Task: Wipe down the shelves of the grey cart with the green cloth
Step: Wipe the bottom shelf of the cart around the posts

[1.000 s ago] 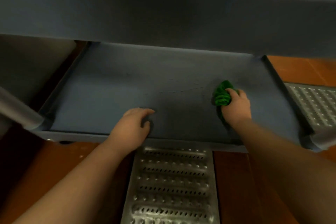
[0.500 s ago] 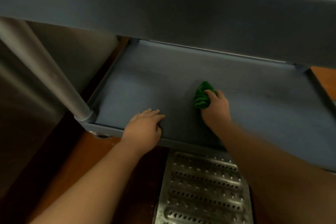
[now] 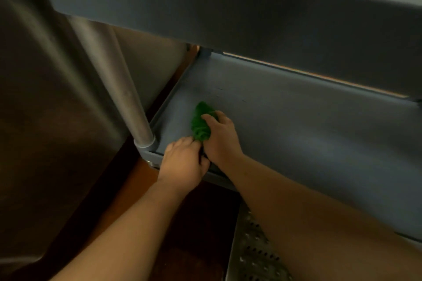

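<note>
So the person is working on the lower shelf (image 3: 296, 121) of the grey cart (image 3: 228, 13), right down at its front-left corner. The green cloth (image 3: 200, 121) is bunched up into a wad and sits on the shelf surface just inside that corner, close to the left rim. The right hand (image 3: 220, 137) is on top of the cloth with its fingers curled over it, so it's gripping the wad and pressing it against the shelf. The left hand (image 3: 183, 162) is planted on the shelf's front edge, right beside the right hand; the two are touching or near enough. Its fingertips reach up to the near end of the cloth, but it's hard to say if they actually pinch it or just lie against it. The fingers look bent over the edge, so can't tell honestly.

The metal corner post (image 3: 127, 98) stands just to the left of the left hand, running up to the upper shelf (image 3: 251, 7), which overhangs most of the top of the view. Below the shelf's front edge there's reddish-brown floor (image 3: 141, 189) and a perforated metal floor grate (image 3: 251, 255), partly hidden under the right forearm. A dark surface (image 3: 45, 121) fills the left side; too blurry to say what it is.
</note>
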A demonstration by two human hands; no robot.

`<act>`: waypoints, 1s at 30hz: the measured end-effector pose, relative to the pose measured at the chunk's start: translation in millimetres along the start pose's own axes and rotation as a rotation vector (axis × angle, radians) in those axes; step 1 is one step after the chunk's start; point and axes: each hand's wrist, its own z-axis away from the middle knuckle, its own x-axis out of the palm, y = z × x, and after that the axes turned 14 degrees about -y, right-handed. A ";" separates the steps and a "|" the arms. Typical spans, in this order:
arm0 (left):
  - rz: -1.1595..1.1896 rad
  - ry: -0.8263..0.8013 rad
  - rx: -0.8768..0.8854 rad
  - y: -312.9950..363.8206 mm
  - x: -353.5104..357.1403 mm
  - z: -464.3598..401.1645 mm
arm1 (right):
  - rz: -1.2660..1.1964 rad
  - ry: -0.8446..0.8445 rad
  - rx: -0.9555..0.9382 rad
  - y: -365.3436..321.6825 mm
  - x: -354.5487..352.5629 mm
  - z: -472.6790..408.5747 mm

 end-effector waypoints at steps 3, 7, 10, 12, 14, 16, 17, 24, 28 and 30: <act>0.005 -0.036 0.007 0.4 0.3 0.6 | 0.104 -0.017 -0.004 12.4 -8.5 5.5; 0.026 -0.103 -0.044 9.2 -5.3 -0.6 | 0.145 0.051 0.077 53.8 -36.1 23.8; -0.061 -0.168 -0.164 39.7 -10.5 -3.4 | 0.092 0.076 0.125 93.7 -63.8 47.2; -0.061 -0.151 -0.123 74.5 -6.7 -4.3 | 0.100 0.091 0.160 122.4 -83.5 67.7; -0.028 -0.141 0.002 119.7 4.9 -7.4 | 0.057 0.121 0.181 148.9 -100.2 89.1; 0.007 -0.168 0.085 170.8 21.7 -9.4 | 0.023 0.144 0.200 171.4 -115.1 108.9; 0.018 -0.185 0.101 195.4 31.5 -10.3 | 0.033 0.157 0.213 183.9 -122.9 117.4; -0.006 -0.225 0.276 298.6 86.6 -19.1 | 0.090 0.232 0.389 288.8 -203.6 195.5; 0.035 -0.157 0.239 321.1 85.7 -38.3 | 0.073 0.329 0.465 346.0 -244.7 228.6; 0.016 -0.148 0.290 329.5 81.0 -51.9 | 0.069 0.368 0.512 365.6 -260.1 239.1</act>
